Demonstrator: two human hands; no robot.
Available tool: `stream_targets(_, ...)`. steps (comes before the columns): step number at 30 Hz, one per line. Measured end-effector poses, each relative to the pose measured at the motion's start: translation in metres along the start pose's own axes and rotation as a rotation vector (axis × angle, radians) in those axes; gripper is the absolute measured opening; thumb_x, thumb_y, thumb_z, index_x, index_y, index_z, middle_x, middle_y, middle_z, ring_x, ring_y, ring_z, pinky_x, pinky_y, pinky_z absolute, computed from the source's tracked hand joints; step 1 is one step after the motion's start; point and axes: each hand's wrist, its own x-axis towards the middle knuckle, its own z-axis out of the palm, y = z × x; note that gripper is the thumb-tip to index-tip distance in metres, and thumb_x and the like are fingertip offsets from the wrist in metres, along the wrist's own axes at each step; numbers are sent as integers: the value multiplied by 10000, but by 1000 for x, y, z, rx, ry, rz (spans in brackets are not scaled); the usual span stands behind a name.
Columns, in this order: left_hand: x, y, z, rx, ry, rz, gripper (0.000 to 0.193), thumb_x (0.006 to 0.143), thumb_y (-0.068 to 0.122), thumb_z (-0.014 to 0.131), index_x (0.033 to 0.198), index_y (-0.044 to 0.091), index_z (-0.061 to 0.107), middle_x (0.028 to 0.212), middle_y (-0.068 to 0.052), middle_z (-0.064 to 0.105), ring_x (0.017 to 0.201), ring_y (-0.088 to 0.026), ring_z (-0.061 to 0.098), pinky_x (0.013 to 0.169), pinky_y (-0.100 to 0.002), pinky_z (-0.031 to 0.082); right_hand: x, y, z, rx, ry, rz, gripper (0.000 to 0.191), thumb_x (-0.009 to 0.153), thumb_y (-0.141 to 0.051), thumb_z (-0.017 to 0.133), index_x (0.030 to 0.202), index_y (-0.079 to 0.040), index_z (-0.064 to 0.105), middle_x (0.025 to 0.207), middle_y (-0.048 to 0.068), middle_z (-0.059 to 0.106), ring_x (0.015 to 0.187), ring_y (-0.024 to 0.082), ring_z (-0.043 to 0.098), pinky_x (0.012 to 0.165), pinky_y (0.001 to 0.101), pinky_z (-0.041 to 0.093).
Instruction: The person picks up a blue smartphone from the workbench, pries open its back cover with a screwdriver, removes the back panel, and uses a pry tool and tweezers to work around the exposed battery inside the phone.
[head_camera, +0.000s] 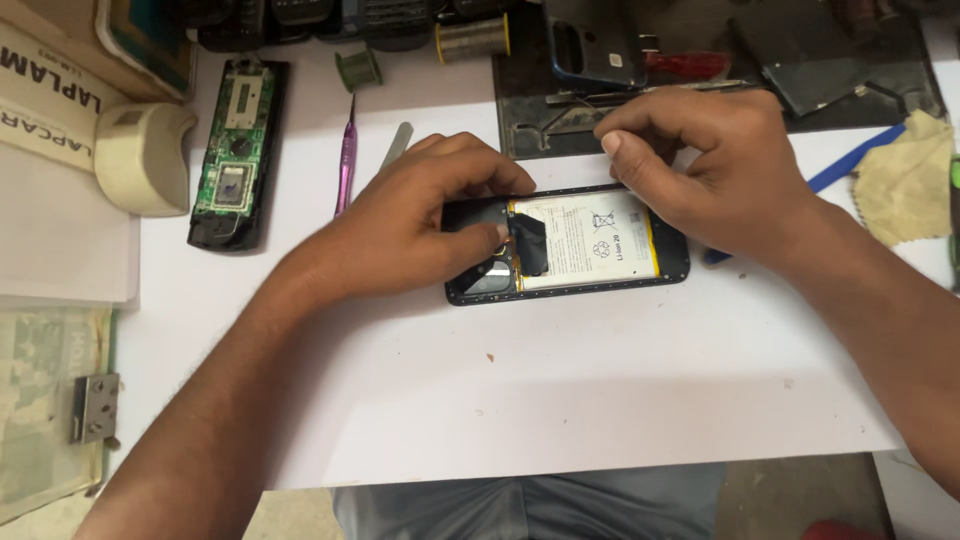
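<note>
Opened phone (590, 245) lies back-up mid-table (560, 400), white battery exposed; left hand (410, 225) covers its left end, fingers curled on it, thumb on the black flap. Right hand (700, 165) pinches narrow at the far edge; what it grips is hidden. Farther left: purple tool (346, 165), bare circuit board (237, 150); far clutter cut off.

surface: white table (560, 400) | floor: grey-brown, below table edge | light: even, bright
</note>
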Motion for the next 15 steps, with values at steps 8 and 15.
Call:
stream_targets(8,-3,0,3,-89,85,48,302,890,122,694,1180,37,677,1076,-71,673,1005,-192,649,885,-345,541,-2,13,-4,22,63,3,134,1107,-92,678,1077,28,731,906,91,741,782,117,734,697,246,575)
stream_targets(15,-12,-8,-3,-94,506,85,276,932,-95,514,1120,3,691,992,-56,689,837,-97,585,752,-232,468,-4,29,-7,96,150,69,254,1169,-92,658,950,31,697,768,74,717,731,108,753,621,209,589)
